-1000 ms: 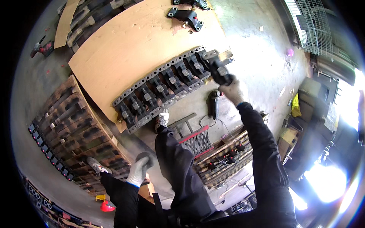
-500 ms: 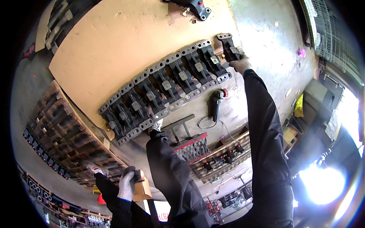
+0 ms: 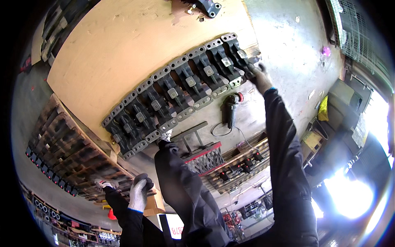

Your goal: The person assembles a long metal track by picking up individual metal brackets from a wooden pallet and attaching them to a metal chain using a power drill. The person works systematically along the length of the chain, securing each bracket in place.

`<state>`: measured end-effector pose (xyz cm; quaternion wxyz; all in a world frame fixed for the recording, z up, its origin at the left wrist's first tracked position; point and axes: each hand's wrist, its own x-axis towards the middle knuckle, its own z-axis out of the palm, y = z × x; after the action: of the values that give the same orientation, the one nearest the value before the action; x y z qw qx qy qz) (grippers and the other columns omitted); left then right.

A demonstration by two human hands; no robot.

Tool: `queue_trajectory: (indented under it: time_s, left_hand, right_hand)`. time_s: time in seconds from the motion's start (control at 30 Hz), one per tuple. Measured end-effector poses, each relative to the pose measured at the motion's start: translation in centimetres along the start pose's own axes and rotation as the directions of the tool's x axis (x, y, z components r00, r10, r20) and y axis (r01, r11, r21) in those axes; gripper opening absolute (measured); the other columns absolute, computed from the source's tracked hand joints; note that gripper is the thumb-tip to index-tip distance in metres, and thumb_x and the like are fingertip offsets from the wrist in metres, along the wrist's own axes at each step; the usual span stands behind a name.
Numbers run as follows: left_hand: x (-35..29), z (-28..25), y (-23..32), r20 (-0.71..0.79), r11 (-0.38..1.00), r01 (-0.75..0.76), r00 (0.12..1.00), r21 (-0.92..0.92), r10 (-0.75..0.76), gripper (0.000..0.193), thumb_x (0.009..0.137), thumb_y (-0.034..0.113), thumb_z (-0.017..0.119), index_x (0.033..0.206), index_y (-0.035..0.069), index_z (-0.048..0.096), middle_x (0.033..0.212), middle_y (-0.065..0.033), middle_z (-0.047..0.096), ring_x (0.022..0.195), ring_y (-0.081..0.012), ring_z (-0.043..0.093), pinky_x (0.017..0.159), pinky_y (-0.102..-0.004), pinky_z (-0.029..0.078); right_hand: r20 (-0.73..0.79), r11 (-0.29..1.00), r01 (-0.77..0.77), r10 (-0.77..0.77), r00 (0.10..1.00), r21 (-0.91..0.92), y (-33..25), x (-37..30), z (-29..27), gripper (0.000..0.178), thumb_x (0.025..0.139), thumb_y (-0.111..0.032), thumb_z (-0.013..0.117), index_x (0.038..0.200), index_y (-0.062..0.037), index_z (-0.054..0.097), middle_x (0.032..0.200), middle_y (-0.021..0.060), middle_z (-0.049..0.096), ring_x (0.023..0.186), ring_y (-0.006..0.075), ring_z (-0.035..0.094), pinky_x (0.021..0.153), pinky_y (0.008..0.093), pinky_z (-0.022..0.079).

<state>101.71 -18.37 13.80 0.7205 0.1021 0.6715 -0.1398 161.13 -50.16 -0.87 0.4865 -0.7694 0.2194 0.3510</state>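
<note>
A row of black forged metal brackets point(image 3: 190, 81) with drilled end plates lies side by side, slanting up to the right. At its right end is the last bracket point(image 3: 241, 53). My right hand point(image 3: 262, 79), in a light glove, is at that bracket's near end. Its fingers touch the end, and its thumb stands apart. Part of this end is hidden by the fingers. Low on the left, my left hand point(image 3: 139, 193) wears a white glove with a dark grey coating. Its fingers curl into a loose fist, and nothing shows in them.
The brackets border a tan board point(image 3: 111, 45). A corded angle grinder point(image 3: 232, 111) lies nearer me, beside a red-edged metal step point(image 3: 203, 158). A wooden pallet point(image 3: 74, 144) is at left. Another black casting point(image 3: 207, 7) lies on the board's far side.
My right hand has moved the last bracket left against the row, and its thumb has come away from it. The left hand stays curled. The view has shifted slightly.
</note>
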Motion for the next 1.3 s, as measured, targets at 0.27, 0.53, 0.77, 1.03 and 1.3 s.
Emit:
queue_trajectory:
  time_s: [0.27, 0.53, 0.77, 1.03, 1.3]
  left_hand:
    - [-0.7, 0.2, 0.0, 0.083, 0.998, -0.035, 0.996, -0.045, 0.039, 0.029, 0.097, 0.006, 0.064, 0.125, 0.0, 0.064, 0.101, -0.0122, 0.071, 0.089, -0.0243, 0.069, 0.086, -0.0392, 0.058]
    - [-1.7, -4.0, -0.2, -0.009, 0.993, -0.079, 0.997, -0.088, 0.079, 0.027, 0.097, 0.006, 0.063, 0.123, -0.001, 0.064, 0.099, -0.0116, 0.071, 0.087, -0.0232, 0.068, 0.083, -0.0357, 0.056]
    - [-2.7, -6.2, -2.2, 0.036, 0.974, -0.195, 0.979, -0.114, 0.2, 0.025, 0.098, 0.005, 0.063, 0.122, -0.001, 0.065, 0.1, -0.0128, 0.072, 0.088, -0.0234, 0.07, 0.084, -0.0362, 0.058]
    - [-2.6, -8.8, -2.8, -0.025, 0.955, -0.179, 0.984, -0.235, 0.178, 0.023, 0.098, 0.003, 0.063, 0.121, 0.002, 0.067, 0.098, -0.0101, 0.073, 0.088, -0.023, 0.07, 0.083, -0.0373, 0.058]
    - [-5.3, -3.6, -4.8, -0.056, 0.976, -0.159, 0.984, 0.152, 0.169, 0.037, 0.101, 0.021, 0.064, 0.131, 0.0, 0.063, 0.117, -0.0127, 0.069, 0.107, -0.0201, 0.064, 0.097, -0.0324, 0.052]
  right_hand:
    - [-0.107, 0.927, -0.152, 0.199, 0.974, 0.344, 5.8, -1.0, 1.6, 0.024, 0.098, -0.02, 0.072, 0.114, -0.0033, 0.068, 0.103, 0.0126, 0.072, 0.091, 0.0273, 0.072, 0.077, 0.0373, 0.058]
    - [-0.076, 0.852, 0.314, -0.377, 0.923, -0.419, 9.8, 1.0, -0.1, 0.031, 0.084, 0.0, 0.071, 0.114, -0.008, 0.069, 0.104, 0.0185, 0.074, 0.102, 0.0374, 0.072, 0.086, 0.0424, 0.057]
    - [-0.179, 0.979, 0.131, -0.159, 0.971, -0.159, 7.8, 0.3, 1.6, 0.035, 0.093, -0.022, 0.075, 0.121, -0.0025, 0.066, 0.11, 0.0135, 0.072, 0.097, 0.027, 0.072, 0.082, 0.0384, 0.06]
    - [0.232, 0.126, 0.314, -0.436, 0.87, -0.941, 6.9, -1.0, 0.8, 0.056, 0.091, -0.011, 0.075, 0.142, -0.0083, 0.055, 0.112, 0.0176, 0.074, 0.104, 0.034, 0.073, 0.087, 0.0407, 0.058]
    - [0.065, 0.955, 0.087, -0.071, 0.995, -0.283, 16.2, -12.0, 7.6, 0.038, 0.1, -0.019, 0.064, 0.135, -0.008, 0.053, 0.103, 0.0084, 0.066, 0.094, 0.0188, 0.065, 0.081, 0.0345, 0.055]
